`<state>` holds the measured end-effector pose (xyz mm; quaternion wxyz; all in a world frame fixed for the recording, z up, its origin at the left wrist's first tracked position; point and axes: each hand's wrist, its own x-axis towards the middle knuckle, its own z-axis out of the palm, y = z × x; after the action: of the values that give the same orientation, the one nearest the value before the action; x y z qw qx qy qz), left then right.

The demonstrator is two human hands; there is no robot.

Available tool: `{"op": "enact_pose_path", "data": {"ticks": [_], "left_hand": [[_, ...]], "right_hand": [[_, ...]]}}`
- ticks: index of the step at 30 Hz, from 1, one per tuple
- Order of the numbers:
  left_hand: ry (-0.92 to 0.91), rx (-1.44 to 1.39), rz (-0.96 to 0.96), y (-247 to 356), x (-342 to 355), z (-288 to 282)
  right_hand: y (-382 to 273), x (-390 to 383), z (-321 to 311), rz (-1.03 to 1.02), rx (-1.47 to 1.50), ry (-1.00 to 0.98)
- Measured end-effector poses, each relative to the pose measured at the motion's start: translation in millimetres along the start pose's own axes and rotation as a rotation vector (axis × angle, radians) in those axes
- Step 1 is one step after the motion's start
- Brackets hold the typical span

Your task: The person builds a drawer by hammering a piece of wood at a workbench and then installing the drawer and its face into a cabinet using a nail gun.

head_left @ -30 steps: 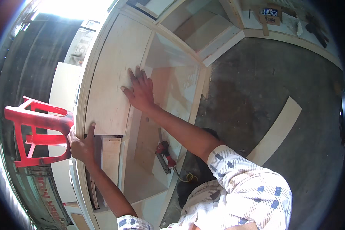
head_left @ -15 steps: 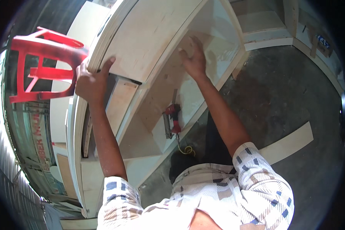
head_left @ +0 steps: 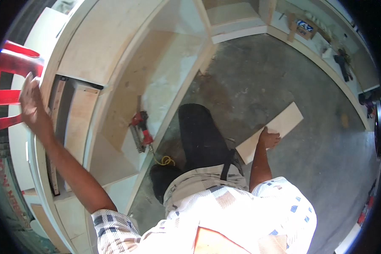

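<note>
My right hand point(head_left: 269, 138) is closed on a pale plywood strip point(head_left: 288, 117) beside my right leg, gripping it near its middle. The strip slants over the grey floor. My left hand point(head_left: 34, 106) is at the outer edge of a wooden cabinet point(head_left: 106, 38), fingers stretched out and holding nothing visible. Just beyond those fingers is a red plastic stool point(head_left: 10, 96). A narrow open slot with a drawer box point(head_left: 81, 111) shows in the cabinet near my left forearm. On the cabinet's lower board lies a red and black air nailer point(head_left: 142, 131).
A yellow coiled air hose point(head_left: 165, 160) runs from the nailer beside my knee. To the right, a long curved wooden frame point(head_left: 326, 61) borders the concrete floor point(head_left: 258, 80). It holds a small box point(head_left: 304, 28) and a dark tool point(head_left: 343, 67).
My right hand has left the cabinet's inside and reached down right to grip the plywood strip. My left hand has come off the cabinet edge with fingers extended. The view has shifted right.
</note>
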<state>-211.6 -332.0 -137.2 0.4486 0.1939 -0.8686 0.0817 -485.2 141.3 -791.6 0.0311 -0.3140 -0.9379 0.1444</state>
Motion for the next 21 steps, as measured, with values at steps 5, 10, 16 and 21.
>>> {"op": "enact_pose_path", "data": {"ticks": [5, 10, 16, 21], "left_hand": [[0.311, -0.083, -0.263, 20.4, -72.3, -57.9], [0.39, 0.097, -0.347, 10.5, -137.1, -113.5], [0.679, -0.016, -0.755, 29.2, -210.3, -197.0], [0.585, -0.194, -0.949, 58.2, -241.0, -160.4]], "right_hand": [[1.1, -37.4, -34.3, 0.014, -0.108, -0.4], [-6.5, -8.8, 1.0, 0.284, -0.183, -0.266], [-50.5, -9.5, -66.3, 0.192, 0.184, -0.399], [-146.4, -32.4, -201.2, -0.338, 1.115, -0.768]]}}
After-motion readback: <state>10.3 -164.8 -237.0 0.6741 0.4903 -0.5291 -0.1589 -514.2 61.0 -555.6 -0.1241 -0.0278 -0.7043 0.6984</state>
